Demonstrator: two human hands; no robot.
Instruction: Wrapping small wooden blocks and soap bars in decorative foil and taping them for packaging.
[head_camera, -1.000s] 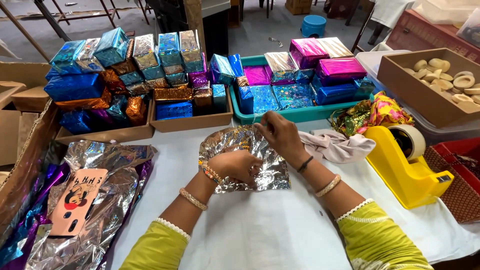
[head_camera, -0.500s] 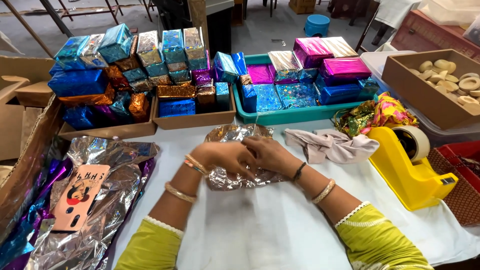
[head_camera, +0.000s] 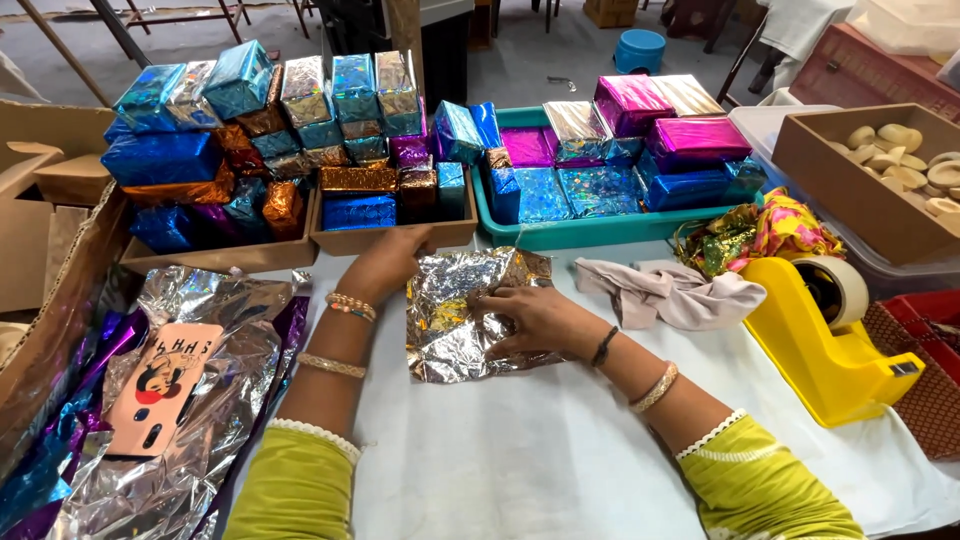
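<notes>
A crinkled silver foil sheet (head_camera: 462, 305) lies on the white table cover (head_camera: 520, 450), folded around something I cannot see. My right hand (head_camera: 528, 315) presses flat on the sheet's right half, fingers spread. My left hand (head_camera: 385, 262) rests at the sheet's upper left edge, by the front wall of a brown cardboard box (head_camera: 390, 238). Whether its fingers pinch the foil is hidden.
Two cardboard boxes and a teal tray (head_camera: 590, 235) at the back hold several foil-wrapped parcels. A yellow tape dispenser (head_camera: 825, 335) stands right, a beige cloth (head_camera: 670, 292) beside it. Loose foil sheets (head_camera: 180, 400) and a pink phone (head_camera: 165, 385) lie left. A box of pale round pieces (head_camera: 880, 180) sits far right.
The foil, lifted and held up a second ago, now lies on the table. My left hand has moved out to the left edge and my right hand presses down on it.
</notes>
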